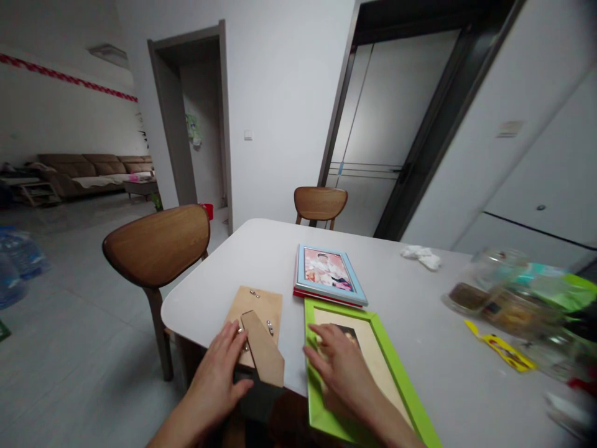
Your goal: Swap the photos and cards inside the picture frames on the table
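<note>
Green frame [392, 361] (backing board [260, 339] beside)

Lime-green frame [393, 358], tan backing board [236, 303], pale-blue frame [357, 285] edged red, white table [224, 264], brown wooden chairs [161, 242]

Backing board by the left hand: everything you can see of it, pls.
The backing board is a thin, tan, flat-looking panel, wood-fibre by its look. Small shiny metal clips sit on its upward face, including one near the far edge and one toward the right. A brown stand leg lies over it, slanting toward the near right. It rests at the edge of the white table, left of the green frame. The left hand has fingertips at its left side.
</note>
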`<action>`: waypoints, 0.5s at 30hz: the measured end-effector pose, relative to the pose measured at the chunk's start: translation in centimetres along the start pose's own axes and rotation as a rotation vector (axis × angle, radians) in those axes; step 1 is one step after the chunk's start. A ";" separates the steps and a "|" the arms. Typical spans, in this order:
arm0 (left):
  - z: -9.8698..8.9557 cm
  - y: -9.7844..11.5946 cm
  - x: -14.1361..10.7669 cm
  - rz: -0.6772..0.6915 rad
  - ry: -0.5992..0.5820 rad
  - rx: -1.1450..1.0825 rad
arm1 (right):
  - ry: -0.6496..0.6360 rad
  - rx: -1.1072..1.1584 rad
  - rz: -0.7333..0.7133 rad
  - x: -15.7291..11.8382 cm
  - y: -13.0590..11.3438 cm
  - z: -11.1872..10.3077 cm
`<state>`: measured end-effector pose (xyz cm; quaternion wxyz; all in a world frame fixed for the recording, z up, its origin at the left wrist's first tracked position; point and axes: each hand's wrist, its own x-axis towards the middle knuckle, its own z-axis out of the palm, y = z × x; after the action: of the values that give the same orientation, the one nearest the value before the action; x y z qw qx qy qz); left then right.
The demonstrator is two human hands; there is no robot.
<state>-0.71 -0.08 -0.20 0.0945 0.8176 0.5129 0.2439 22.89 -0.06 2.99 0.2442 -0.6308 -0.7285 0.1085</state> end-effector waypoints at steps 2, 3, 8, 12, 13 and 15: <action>0.2 -1.8 0.3 -0.044 0.015 0.045 | -0.043 0.004 -0.078 0.3 -2.9 1.6; 0.3 -2.4 0.4 -0.046 0.025 0.056 | -0.063 -0.016 -0.095 0.4 -4.1 2.4; 0.3 -3.5 0.6 0.005 0.087 0.038 | -0.094 0.006 -0.131 0.8 -6.7 4.6; -0.6 -2.0 0.8 0.079 0.110 -0.020 | -0.022 0.159 -0.154 0.0 -6.3 2.8; -0.8 -1.3 0.8 0.115 0.117 -0.038 | -0.007 0.179 -0.160 -0.4 -5.9 2.0; -0.8 0.5 0.9 0.201 0.125 -0.076 | 0.002 0.188 -0.171 -1.6 -4.8 0.1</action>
<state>-0.40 0.43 0.96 0.0683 0.8439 0.4235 0.3222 18.84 -2.49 4.79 0.3111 -0.5408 -0.7661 0.1543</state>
